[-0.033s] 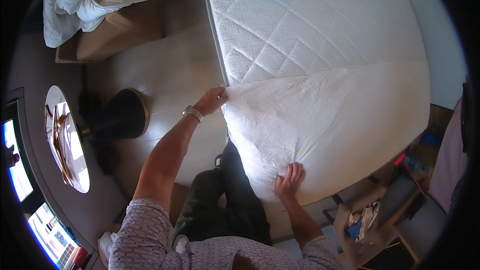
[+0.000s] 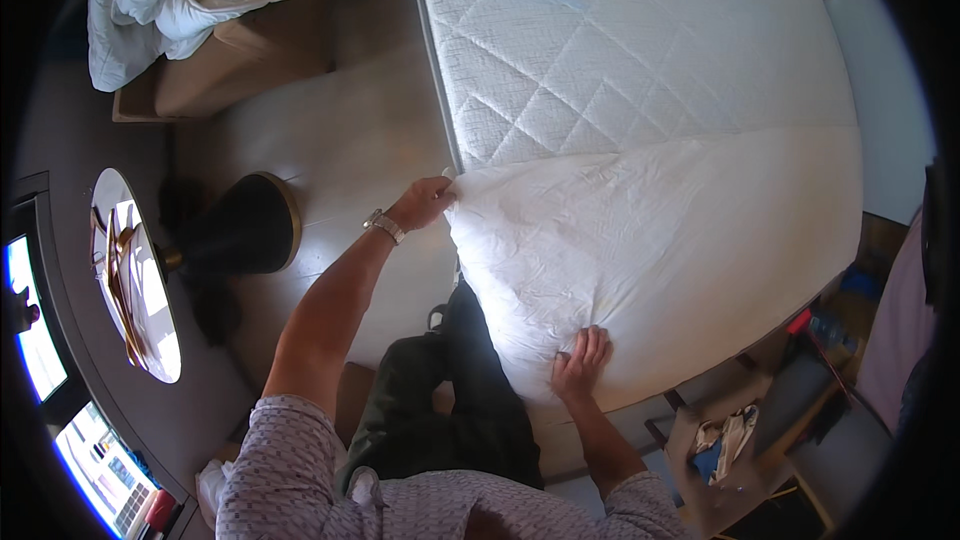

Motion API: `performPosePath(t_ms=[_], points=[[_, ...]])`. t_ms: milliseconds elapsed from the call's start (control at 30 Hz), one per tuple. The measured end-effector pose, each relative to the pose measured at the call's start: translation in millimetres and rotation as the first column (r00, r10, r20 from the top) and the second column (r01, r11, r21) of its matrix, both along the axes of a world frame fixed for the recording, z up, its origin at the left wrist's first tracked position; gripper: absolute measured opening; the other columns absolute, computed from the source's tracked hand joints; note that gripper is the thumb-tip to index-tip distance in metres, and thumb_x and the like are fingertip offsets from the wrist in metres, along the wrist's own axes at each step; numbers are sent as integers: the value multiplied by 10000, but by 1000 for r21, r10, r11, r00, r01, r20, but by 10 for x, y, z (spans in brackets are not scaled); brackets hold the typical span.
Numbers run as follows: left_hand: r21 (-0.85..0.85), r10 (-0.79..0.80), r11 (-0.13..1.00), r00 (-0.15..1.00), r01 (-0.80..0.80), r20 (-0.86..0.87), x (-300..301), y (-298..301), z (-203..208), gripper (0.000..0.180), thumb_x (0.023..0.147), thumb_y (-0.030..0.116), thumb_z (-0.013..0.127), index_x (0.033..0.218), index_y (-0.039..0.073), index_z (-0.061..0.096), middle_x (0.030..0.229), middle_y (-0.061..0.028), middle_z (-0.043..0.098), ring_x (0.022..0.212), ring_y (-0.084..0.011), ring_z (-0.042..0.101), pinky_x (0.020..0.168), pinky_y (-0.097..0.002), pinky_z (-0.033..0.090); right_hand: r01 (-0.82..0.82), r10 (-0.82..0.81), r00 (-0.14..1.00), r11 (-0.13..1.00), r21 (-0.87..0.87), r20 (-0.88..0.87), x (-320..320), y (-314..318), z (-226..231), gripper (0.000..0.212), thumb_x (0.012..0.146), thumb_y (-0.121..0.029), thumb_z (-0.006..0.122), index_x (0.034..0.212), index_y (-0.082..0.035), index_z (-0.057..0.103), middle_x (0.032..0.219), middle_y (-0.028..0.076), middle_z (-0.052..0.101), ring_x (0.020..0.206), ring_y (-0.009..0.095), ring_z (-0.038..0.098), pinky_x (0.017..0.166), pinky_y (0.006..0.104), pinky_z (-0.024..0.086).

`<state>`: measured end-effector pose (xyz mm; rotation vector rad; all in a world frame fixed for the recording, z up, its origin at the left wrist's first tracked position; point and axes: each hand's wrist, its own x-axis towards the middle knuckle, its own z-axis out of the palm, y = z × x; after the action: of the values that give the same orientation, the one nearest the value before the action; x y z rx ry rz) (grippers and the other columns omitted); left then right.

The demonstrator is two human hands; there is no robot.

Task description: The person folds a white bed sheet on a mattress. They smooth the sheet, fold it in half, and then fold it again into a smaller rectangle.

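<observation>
A white fitted sheet [image 2: 700, 230] covers the near part of a quilted white mattress [image 2: 560, 50]; its far edge runs across the mattress. At the left corner of that edge, my left hand [image 2: 422, 202] is closed on the cloth, with a watch on the wrist. My right hand [image 2: 582, 365] rests on the sheet near the mattress's near corner, its fingers stretched over the cloth and slightly apart. Creases run out from those fingertips and across the sheet between my hands. The underside of my right palm is hidden.
Left stands a round table [image 2: 150, 290] on a dark cone base [image 2: 240, 225], hangers on top. Beyond it, a white duvet [image 2: 200, 0] lies on a brown seat [image 2: 230, 60]. Screens [image 2: 100, 470] line the lower left; an open box [image 2: 725, 445] sits at lower right.
</observation>
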<state>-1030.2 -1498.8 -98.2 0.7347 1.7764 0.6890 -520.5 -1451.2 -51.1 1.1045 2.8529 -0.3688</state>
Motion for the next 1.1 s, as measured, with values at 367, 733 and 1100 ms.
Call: performPosePath(t_ms=[367,733,1100], points=[[30,15,999,976,-22,215,-601,-457,294,363,1130,321,573,1001,-2,676,707,-68,619,566,-147,599,575,-329,528,86,-78,982,995,-40,173,-180,-92,125,776,900,-185,699,1564,58,379,1652,267,333,1553,516,278,1248,669,237],[171,-333,941,897,293,290,-565,-961,237,582,1023,575,657,1182,17,611,1037,-204,696,978,-397,680,873,-489,521,344,-369,865,930,132,340,-682,-399,47,686,1007,-45,581,1634,33,314,1678,291,331,1551,519,310,1235,603,321],[11,-530,840,825,543,-196,-1203,-1199,-95,491,1027,509,637,855,54,702,897,-162,710,895,-391,683,781,-502,526,540,-530,726,834,115,438,-890,-363,80,790,902,-24,626,1633,18,330,1683,261,322,1556,520,303,1245,586,333]])
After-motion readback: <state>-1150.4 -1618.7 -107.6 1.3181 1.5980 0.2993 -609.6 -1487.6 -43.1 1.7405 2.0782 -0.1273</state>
